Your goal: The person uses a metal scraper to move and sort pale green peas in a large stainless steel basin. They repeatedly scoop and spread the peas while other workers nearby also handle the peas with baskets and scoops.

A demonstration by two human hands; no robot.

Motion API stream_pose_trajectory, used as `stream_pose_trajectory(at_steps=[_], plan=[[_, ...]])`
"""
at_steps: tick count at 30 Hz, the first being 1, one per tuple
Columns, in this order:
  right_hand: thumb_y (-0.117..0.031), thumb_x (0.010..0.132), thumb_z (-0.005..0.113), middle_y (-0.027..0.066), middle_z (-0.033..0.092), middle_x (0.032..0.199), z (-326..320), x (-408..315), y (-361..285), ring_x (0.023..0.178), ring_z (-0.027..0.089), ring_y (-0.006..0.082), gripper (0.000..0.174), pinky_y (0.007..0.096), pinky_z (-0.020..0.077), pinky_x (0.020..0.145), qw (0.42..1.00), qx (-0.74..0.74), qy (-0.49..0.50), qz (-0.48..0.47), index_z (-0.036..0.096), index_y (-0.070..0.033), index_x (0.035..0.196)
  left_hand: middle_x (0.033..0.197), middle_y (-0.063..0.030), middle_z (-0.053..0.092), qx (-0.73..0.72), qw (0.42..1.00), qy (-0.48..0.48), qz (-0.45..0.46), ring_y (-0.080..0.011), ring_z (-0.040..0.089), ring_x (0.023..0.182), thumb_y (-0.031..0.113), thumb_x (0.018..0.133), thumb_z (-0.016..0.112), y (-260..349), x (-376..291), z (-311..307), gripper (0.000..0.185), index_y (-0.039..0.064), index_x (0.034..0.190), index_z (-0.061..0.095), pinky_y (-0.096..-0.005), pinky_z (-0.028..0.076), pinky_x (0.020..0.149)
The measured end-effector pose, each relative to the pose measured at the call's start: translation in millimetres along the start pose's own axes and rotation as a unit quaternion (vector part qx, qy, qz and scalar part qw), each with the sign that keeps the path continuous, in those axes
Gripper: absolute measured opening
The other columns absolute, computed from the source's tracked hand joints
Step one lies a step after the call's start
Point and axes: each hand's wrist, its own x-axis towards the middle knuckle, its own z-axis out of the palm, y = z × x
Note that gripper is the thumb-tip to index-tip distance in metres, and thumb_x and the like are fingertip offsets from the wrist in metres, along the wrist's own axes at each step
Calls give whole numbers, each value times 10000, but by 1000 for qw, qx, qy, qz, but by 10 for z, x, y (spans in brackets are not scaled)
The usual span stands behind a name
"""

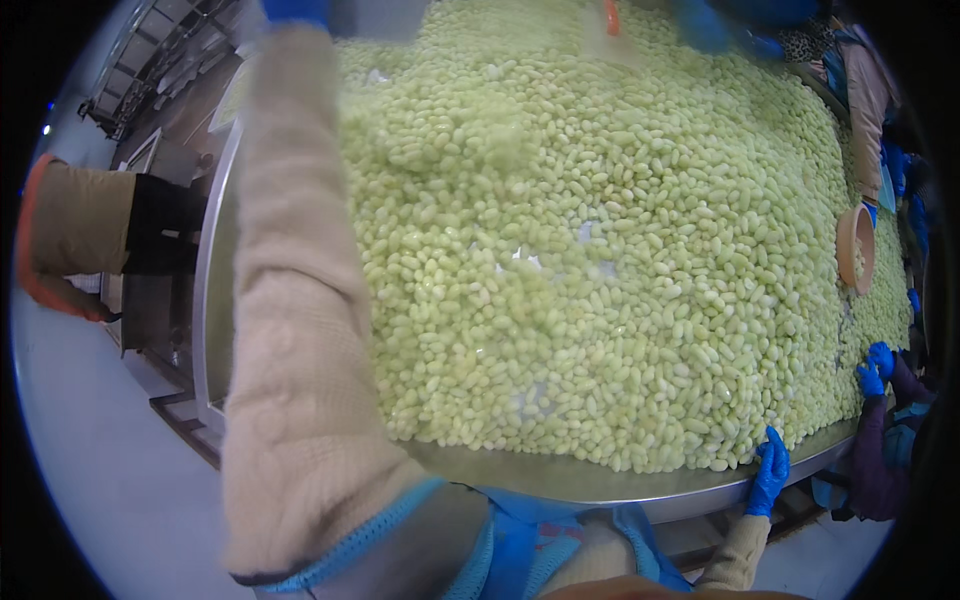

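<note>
Pale green oval fruits, grape-like (570,300), cover a wide metal table (600,484). My left arm, in a beige sleeve, reaches to the top edge, where my blue-gloved left hand (296,11) is partly cut off. A blurred pale flat sheet (382,19) lies right beside that hand; whether it is held cannot be told. At the lower right, my blue-gloved right hand (770,471) is at the table's near rim, its fingertips by the edge of the fruit layer; any fruit between them is hidden. A blurred pale tool with an orange handle (612,16) is at the top.
A co-worker's blue-gloved hands (876,367) work at the right edge. Beyond, another person's sleeve (864,124) reaches to an orange-pink bowl (856,250) holding some pieces. A person in an apron (82,217) stands at the left near metal racks (139,56). Blurred blue gloves are at the top.
</note>
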Motion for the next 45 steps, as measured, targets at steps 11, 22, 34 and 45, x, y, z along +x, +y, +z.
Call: stream_pose_trajectory(at_steps=[11, 22, 34, 45], plan=[[-102, 970, 517, 16, 627, 1072, 63, 67, -39, 859, 533, 93, 300, 251, 457, 797, 1000, 10, -12, 2, 614, -46, 1248, 574, -27, 530, 74, 955, 33, -285, -151, 523, 449, 150, 804, 740, -1549, -984, -1176, 217, 30, 972, 675, -316, 490, 462], [-99, 968, 522, 29, 635, 1142, 40, 118, 34, 851, 545, 97, 305, 254, 469, 804, 1000, 23, -10, -4, 611, -45, 1254, 598, -8, 517, 111, 991, -75, -22, -119, 490, 480, 248, 901, 628, -772, -795, 31, 171, 90, 865, 573, -277, 431, 486], [-87, 959, 508, 56, 617, 1182, 97, 91, -159, 935, 561, 128, 333, 280, 475, 847, 999, 25, -36, -1, 594, -37, 1277, 626, -30, 567, 74, 956, -78, -273, -150, 559, 492, 162, 837, 722, -735, -1247, -595, 172, 28, 930, 666, -313, 511, 471], [-132, 990, 475, 30, 594, 1239, -6, 191, 111, 943, 539, 106, 340, 261, 457, 864, 999, -3, -43, -18, 569, -45, 1305, 565, -9, 513, 247, 968, -1, -33, -139, 506, 454, 196, 872, 647, -266, -98, -2490, 137, 66, 840, 622, -289, 440, 488]])
